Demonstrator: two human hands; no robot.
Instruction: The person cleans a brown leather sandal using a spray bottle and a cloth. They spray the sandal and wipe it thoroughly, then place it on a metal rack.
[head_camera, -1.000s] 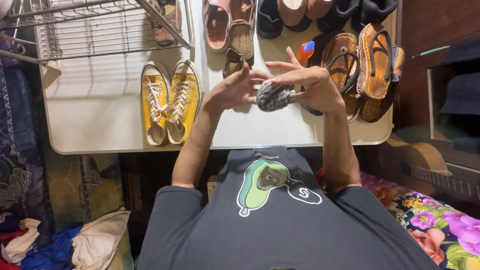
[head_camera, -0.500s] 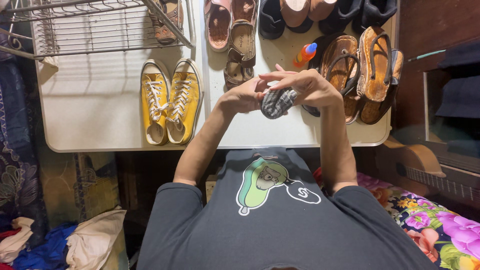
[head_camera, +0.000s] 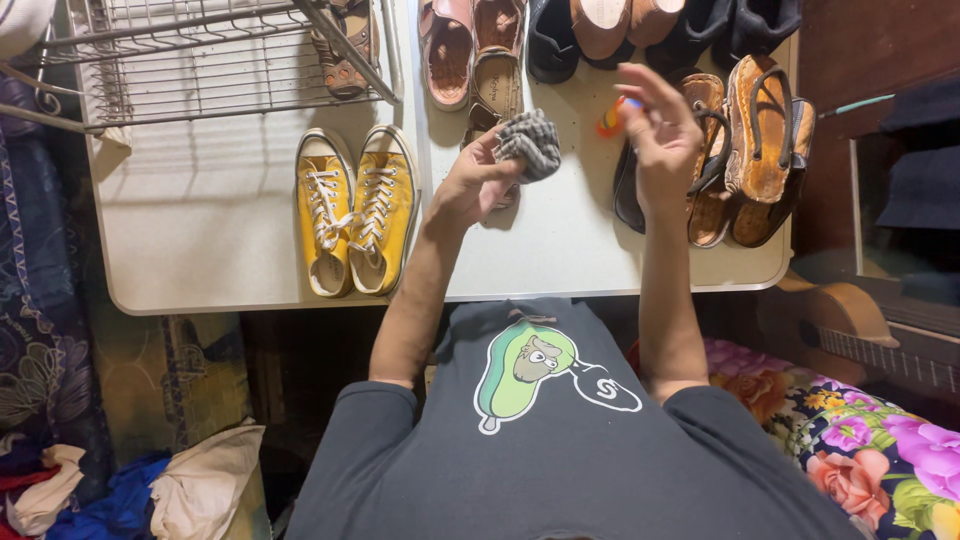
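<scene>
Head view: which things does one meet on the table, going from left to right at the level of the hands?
Yellow sneakers → left hand holding a grey cloth → right hand → brown wooden sandals.

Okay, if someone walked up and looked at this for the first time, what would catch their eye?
Probably the yellow sneakers, side by side on the left part of the white table. Next, the left hand holding a bunched grey cloth above the table's middle, with the right hand open beside it. Brown sandals are stacked at the right edge.
</scene>
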